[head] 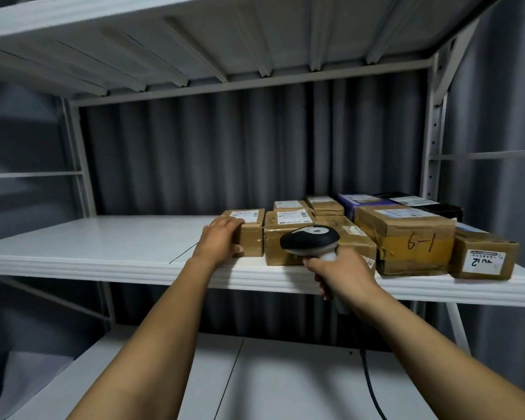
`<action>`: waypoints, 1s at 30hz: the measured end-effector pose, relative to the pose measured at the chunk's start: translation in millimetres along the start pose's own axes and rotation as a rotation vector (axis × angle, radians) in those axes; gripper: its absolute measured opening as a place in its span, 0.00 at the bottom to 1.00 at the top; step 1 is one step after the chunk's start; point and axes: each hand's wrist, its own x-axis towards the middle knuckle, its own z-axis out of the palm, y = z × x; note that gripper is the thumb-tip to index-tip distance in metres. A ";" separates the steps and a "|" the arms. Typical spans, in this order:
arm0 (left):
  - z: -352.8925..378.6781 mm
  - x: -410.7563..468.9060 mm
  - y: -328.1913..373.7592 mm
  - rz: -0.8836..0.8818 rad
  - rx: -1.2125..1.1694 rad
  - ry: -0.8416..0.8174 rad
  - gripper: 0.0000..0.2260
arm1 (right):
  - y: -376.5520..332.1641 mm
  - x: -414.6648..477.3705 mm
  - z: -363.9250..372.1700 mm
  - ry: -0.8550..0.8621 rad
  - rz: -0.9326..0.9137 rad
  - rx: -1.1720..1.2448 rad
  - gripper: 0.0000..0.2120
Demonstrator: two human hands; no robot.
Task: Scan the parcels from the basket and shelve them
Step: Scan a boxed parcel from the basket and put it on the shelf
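Your left hand [222, 241] grasps the leftmost parcel [251, 236] on the shelf [103, 237]; your right hand [343, 275] grips the scanner [311, 237].

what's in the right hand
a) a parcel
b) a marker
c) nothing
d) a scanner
d: the right hand grips the handle of the scanner, while the left hand holds the small box at the left end of the row on the shelf.
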 end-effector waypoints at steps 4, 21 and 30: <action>-10.2 -19.2 9.0 0.047 0.010 0.016 0.31 | -1.4 -13.1 -5.7 0.001 -0.003 -0.002 0.08; 72.0 -305.7 46.6 -0.087 -0.214 -0.429 0.24 | 88.7 -201.4 -1.1 -0.230 0.148 -0.235 0.06; 162.4 -418.5 71.3 -0.204 -0.320 -0.758 0.31 | 179.5 -259.9 -5.3 -0.268 0.306 -0.381 0.10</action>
